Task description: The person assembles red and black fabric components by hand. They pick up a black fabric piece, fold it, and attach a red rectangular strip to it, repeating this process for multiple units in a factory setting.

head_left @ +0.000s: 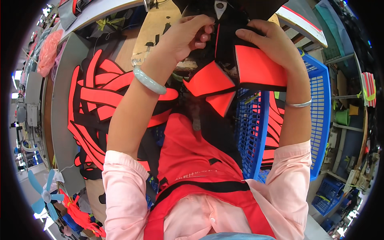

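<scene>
My left hand (196, 34) is at the top middle with its fingers curled in, next to a dark machine with a small pointed metal plate (220, 8). Whatever lies between those fingers is hidden. My right hand (266, 40) lies over dark material right of the plate, thumb and fingers stretched out. Under its palm hangs a bright orange-red fabric panel (258, 66) with black edges. A folded orange-red piece (210, 80) hangs between my hands. A thin red line (217, 42) runs down from the plate on black material.
A heap of black-edged orange-red strips (102, 92) lies to the left beside a grey panel (66, 100). At the right, a blue plastic basket (318, 100) holds similar strips. Over my lap is a red apron (192, 148). A blue fan (46, 196) stands at lower left.
</scene>
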The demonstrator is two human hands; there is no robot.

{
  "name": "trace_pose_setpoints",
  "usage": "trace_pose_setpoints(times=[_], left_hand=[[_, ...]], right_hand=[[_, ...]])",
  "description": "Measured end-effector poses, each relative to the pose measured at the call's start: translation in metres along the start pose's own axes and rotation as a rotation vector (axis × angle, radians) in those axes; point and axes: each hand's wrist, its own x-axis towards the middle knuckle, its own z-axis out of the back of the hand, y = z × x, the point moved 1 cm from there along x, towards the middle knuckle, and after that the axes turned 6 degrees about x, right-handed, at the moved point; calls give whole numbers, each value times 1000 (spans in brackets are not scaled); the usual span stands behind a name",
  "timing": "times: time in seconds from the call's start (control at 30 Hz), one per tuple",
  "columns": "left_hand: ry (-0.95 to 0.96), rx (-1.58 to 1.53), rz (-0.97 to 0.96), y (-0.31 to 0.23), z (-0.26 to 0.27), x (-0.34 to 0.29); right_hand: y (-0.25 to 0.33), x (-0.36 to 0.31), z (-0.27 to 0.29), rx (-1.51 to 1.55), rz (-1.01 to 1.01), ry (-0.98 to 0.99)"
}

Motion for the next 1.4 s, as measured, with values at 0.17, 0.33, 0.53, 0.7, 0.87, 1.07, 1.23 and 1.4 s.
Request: trace_pose_setpoints(times=[0.17, 0.33, 0.53, 0.7, 0.87, 1.07, 1.23, 1.4], left_hand=[[-8, -80, 53, -4, -1, 5], [-81, -155, 77, -5, -6, 6], [-176, 27, -134, -10, 6, -23], [143, 526, -209, 58, -8, -73], [153, 484, -299, 56, -26, -90], [265, 446, -197, 30, -40, -119], [320, 453, -222, 24, -53, -131], [235, 794, -283, -10, -47, -152]], right_hand=[[-1, 7, 2, -3, -9, 41], [-4, 11, 1, 21, -5, -22], [5, -15, 16, 9, -47, -76], [11, -46, 16, 81, -64, -46], [14, -86, 24, 120, -6, -171], [18, -156, 50, 468, -160, 266], [24, -147, -6, 463, 13, 100], [36, -144, -2, 484, -188, 318]])
